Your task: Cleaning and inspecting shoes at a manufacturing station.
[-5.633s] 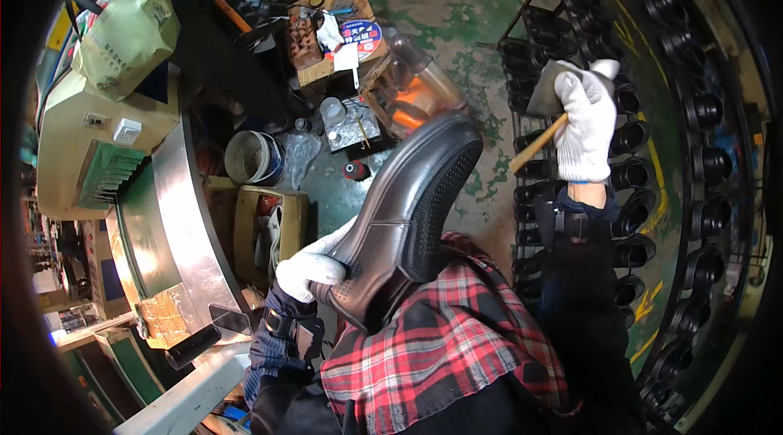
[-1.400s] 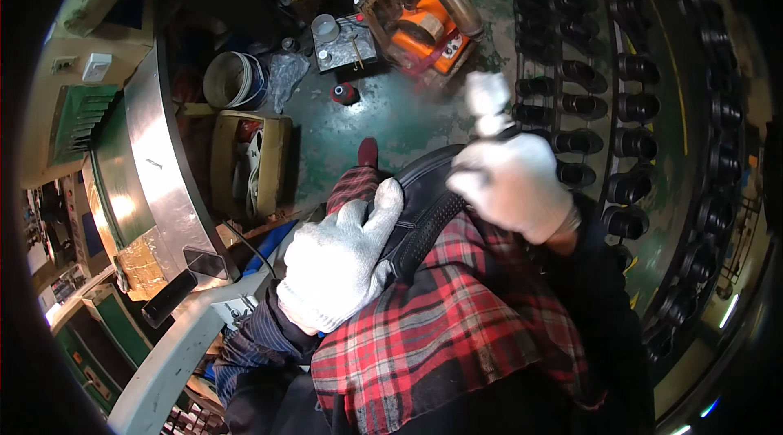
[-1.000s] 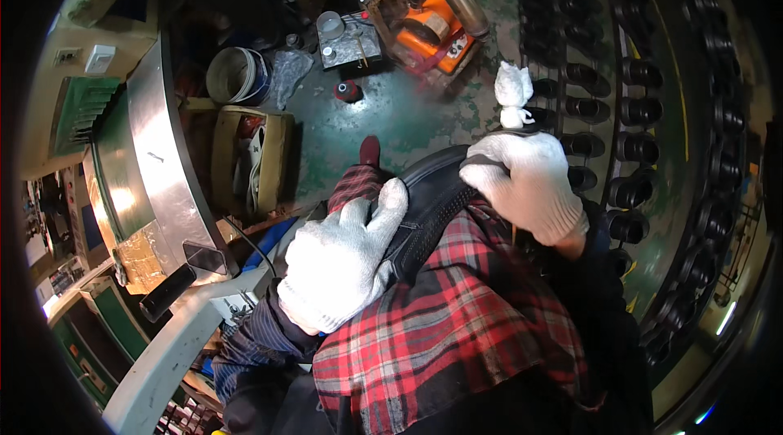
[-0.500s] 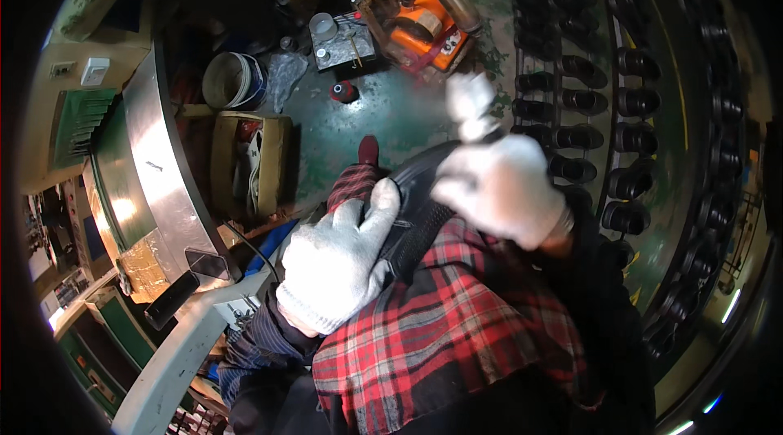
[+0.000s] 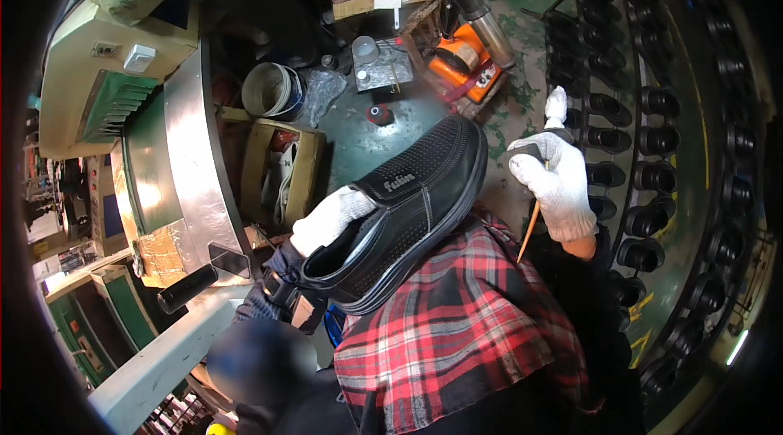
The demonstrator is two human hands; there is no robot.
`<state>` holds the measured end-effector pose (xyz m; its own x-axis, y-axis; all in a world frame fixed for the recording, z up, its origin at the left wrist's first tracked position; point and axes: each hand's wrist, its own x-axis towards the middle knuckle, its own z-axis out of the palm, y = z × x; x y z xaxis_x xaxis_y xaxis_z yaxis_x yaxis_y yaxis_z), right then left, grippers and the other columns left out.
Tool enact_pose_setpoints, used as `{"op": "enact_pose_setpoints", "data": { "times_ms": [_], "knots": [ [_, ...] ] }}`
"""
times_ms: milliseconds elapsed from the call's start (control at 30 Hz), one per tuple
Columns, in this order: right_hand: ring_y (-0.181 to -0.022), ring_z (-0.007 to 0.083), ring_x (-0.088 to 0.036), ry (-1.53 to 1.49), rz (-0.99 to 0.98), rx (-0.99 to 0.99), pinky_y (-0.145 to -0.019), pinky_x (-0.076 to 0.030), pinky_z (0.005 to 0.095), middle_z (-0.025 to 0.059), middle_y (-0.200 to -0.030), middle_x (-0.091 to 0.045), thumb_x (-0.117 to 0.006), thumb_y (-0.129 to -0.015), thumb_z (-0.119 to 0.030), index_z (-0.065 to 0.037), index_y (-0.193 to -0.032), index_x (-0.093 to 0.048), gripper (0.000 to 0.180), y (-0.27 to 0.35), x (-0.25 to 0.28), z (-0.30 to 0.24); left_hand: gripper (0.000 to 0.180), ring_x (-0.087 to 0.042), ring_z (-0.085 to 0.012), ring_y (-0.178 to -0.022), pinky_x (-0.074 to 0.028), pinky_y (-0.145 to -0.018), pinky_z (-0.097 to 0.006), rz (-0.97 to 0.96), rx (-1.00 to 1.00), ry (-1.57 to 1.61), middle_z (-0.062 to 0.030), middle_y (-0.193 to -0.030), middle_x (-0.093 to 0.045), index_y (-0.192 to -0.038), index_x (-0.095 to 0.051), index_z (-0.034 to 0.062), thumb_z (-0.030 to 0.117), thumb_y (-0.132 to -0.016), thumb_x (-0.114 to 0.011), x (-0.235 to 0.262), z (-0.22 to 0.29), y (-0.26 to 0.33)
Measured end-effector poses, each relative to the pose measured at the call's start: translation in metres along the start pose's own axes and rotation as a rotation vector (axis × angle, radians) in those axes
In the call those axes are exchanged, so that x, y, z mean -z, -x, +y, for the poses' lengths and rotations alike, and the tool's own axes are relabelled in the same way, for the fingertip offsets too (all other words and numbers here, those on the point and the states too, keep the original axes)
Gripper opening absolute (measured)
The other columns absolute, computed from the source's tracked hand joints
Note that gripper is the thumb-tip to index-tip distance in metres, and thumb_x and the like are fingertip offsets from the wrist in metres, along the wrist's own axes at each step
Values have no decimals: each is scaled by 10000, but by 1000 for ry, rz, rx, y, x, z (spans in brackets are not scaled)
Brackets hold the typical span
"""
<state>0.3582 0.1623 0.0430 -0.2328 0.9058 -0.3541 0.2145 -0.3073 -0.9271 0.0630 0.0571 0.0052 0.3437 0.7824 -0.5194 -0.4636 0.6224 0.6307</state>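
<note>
A black slip-on shoe (image 5: 408,207), with a perforated upper and lettering on its strap, lies tilted across my lap, toe toward the upper right. My left hand (image 5: 333,220), in a white glove, grips it at the far side by the opening; some fingers are hidden behind the shoe. To the right of the toe and apart from it, my gloved right hand (image 5: 559,194) is closed around a thin wooden stick (image 5: 529,231) that points down. A dark grey piece (image 5: 528,149) shows at its fingers, and a white cloth-like tip (image 5: 555,107) sticks out beyond the hand.
Red plaid cloth (image 5: 449,329) covers my lap. Racks of black shoes (image 5: 656,141) stand at the right. Ahead are an orange machine (image 5: 465,64), a small red bottle (image 5: 379,114) and a white bucket (image 5: 272,90). A metal-edged bench (image 5: 196,150) is at the left.
The shoe has turned and risen, so its upper and side now show. My right hand has moved right, away from it; my left has shifted to its far side. The view has shifted.
</note>
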Motion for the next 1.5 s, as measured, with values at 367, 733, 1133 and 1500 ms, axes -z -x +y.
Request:
{"op": "enact_pose_setpoints", "data": {
  "times_ms": [367,733,1133,1500],
  "knots": [
    [-649,43,-557,-112,-176,-73,-574,-434,199,12,-814,-657,-703,-871,-73,15,-1040,-658,196,4,-16,-17,216,-657,-132,-720,-521,-699,-270,532,264,84,-64,-876,-728,-1054,-727,15,6,-888,-589,-42,12,-4],
    [-679,75,-584,-216,-401,-90,-596,-452,207,31,-830,-667,-686,-855,-25,48,-1032,-663,193,5,-30,-30,396,-668,-269,-1024,-531,-933,-403,263,415,454,-165,-1184,-674,-1256,-601,19,297,-975,-585,-21,-5,-22],
    [-804,126,-617,-191,-796,-260,-742,-485,269,44,-835,-667,-691,-831,-24,39,-960,-689,144,-2,-51,-25,383,-668,-232,-970,-550,-861,-392,183,289,368,-137,-1136,-668,-1269,-558,67,330,-992,-551,-34,-1,-36],
    [-807,99,-613,-222,-759,-166,-691,-469,225,76,-875,-680,-624,-762,52,44,-956,-687,204,6,-48,-7,386,-596,-363,-1036,-456,-928,-381,-274,-533,-758,-188,-1106,-621,-1070,-665,13,273,-801,-758,-18,-1,-17]
  ]
}}
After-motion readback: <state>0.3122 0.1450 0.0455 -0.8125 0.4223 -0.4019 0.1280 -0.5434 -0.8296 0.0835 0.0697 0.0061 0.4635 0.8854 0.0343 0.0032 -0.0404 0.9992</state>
